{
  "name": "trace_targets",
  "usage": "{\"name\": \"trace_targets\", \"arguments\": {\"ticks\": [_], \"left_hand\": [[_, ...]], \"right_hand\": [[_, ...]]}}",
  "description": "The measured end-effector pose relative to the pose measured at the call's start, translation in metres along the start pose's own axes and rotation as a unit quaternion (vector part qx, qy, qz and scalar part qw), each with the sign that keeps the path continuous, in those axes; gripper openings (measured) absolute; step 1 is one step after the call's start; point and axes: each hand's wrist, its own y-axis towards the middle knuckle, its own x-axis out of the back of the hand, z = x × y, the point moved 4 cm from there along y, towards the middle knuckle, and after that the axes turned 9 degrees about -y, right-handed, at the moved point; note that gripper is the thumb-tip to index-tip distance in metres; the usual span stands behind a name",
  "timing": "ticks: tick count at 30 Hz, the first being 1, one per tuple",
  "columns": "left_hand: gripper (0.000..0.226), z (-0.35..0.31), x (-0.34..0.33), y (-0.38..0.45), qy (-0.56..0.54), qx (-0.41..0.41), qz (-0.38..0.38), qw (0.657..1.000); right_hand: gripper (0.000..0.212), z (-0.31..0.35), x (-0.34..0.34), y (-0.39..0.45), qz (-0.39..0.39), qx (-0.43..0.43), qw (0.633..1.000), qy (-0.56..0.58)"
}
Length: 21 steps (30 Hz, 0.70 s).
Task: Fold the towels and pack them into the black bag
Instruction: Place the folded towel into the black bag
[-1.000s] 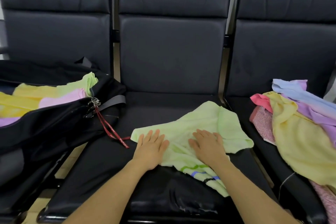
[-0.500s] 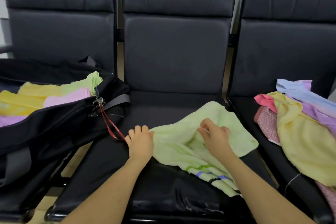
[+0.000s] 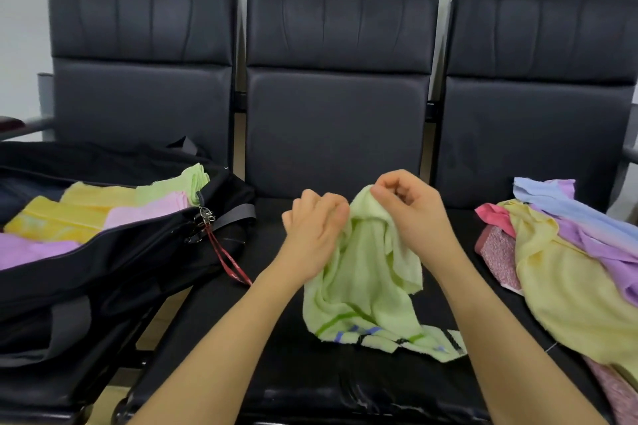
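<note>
Your fingers are curled and pinching the upper edge of the green towel: your right hand nips the top fold between thumb and forefinger, and your left hand grips the cloth just beside it, though how much fabric sits inside that fist is hard to tell from this angle. The towel hangs bunched from both hands over the middle seat, its striped end trailing on the cushion. You are at the start of folding this one, lifting it to find its corners. The next move calls for sliding your hands apart along the top edge until the towel hangs flat, then bringing edge to edge. The black bag lies open on the left seat with folded towels already inside, and the unfolded pile waits on the right seat
</note>
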Motion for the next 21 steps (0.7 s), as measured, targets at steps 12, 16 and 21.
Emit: {"name": "trace_targets", "arguments": {"ticks": [12, 16, 21], "left_hand": [[0.026, -0.034, -0.002, -0.008, -0.150, 0.068, -0.070, 0.984], [0.028, -0.039, 0.003, -0.007, -0.138, 0.071, -0.074, 0.985], [0.030, -0.039, 0.014, -0.003, -0.117, 0.080, -0.079, 0.987]], "right_hand": [[0.009, -0.004, 0.010, -0.026, -0.001, -0.052, 0.997, 0.055], [0.025, -0.020, 0.004, -0.042, 0.058, -0.076, 0.995, 0.010], [0.016, -0.023, -0.007, -0.054, 0.083, -0.066, 0.992, -0.063]]}}
